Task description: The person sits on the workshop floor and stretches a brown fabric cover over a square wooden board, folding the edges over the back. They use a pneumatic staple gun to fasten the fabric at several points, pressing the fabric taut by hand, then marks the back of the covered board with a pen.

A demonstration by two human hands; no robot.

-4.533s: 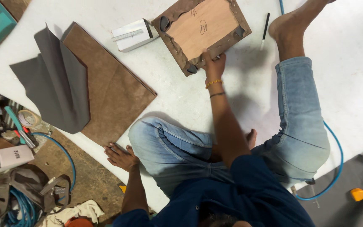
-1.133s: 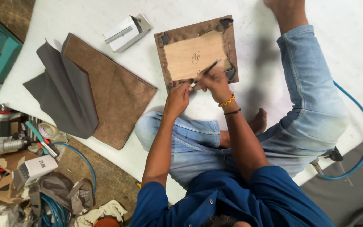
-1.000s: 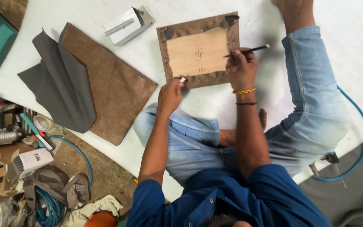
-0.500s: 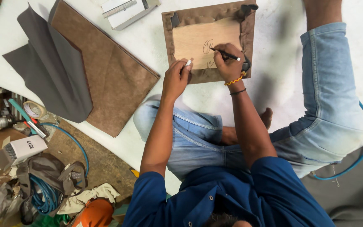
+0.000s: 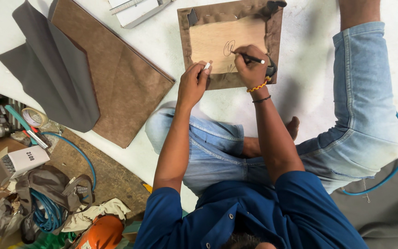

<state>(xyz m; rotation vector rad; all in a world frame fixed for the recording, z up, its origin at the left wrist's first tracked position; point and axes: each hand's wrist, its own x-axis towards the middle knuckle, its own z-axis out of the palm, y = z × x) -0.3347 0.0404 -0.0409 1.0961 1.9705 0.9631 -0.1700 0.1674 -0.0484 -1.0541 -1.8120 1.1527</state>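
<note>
A white floor sheet [image 5: 300, 99] carries the work, with clutter, blue hose [image 5: 47, 216] and tape [image 5: 34, 117] off its left edge. At its far edge lies a wooden panel [image 5: 224, 39] bordered in brown fabric [image 5: 229, 9], bare wood showing. The right hand [image 5: 249, 67] grips a black pen [image 5: 249, 57] on it; the left hand [image 5: 192, 85] pinches a small white piece [image 5: 206, 66] at the panel's near edge.

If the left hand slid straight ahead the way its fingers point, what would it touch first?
The left hand rests at the panel's near edge, fingers aimed up the picture. It would probably cross the brown fabric border onto the bare wooden board; the right hand sits off to the side.
</note>
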